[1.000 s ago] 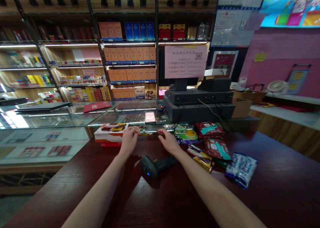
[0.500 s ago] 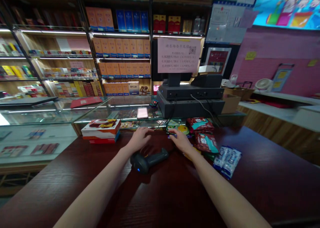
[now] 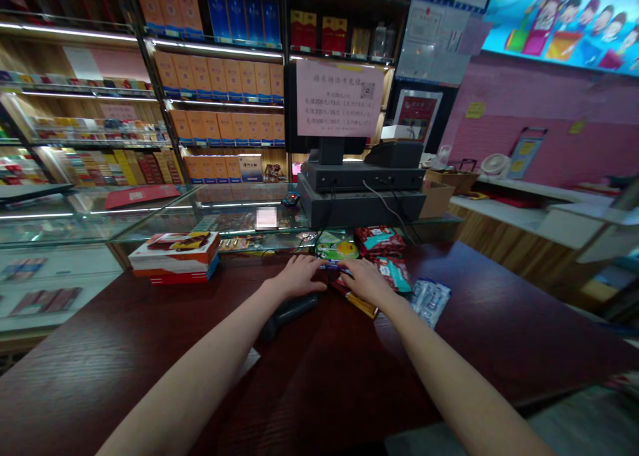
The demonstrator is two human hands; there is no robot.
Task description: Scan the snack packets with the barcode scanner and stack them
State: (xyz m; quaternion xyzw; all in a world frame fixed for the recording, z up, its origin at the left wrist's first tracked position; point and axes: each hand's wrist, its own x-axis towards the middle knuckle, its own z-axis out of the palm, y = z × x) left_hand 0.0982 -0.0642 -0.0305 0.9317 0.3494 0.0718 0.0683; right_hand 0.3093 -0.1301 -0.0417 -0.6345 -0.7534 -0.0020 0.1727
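Observation:
My left hand [image 3: 298,277] lies palm down on the dark wooden counter [image 3: 150,336], fingers stretched toward a snack packet, just above the black barcode scanner [image 3: 289,309], which it partly hides. My right hand [image 3: 367,279] rests flat, fingers apart, on a pile of snack packets [image 3: 384,269]. A green and yellow packet [image 3: 335,248] and a red and teal packet [image 3: 379,238] lie just beyond the fingertips. A blue and white packet [image 3: 428,298] lies to the right of my right wrist.
A stack of red and white boxes [image 3: 174,255] sits at the left on the counter. A black cash register [image 3: 362,190] with a pink notice [image 3: 339,98] stands behind on the glass display case [image 3: 150,220]. Shelves of cartons [image 3: 219,83] fill the back wall.
Both hands have moved right and forward; my right hand now lies on the snack packets and my left has come beside it, over the scanner. The view has swung to the right.

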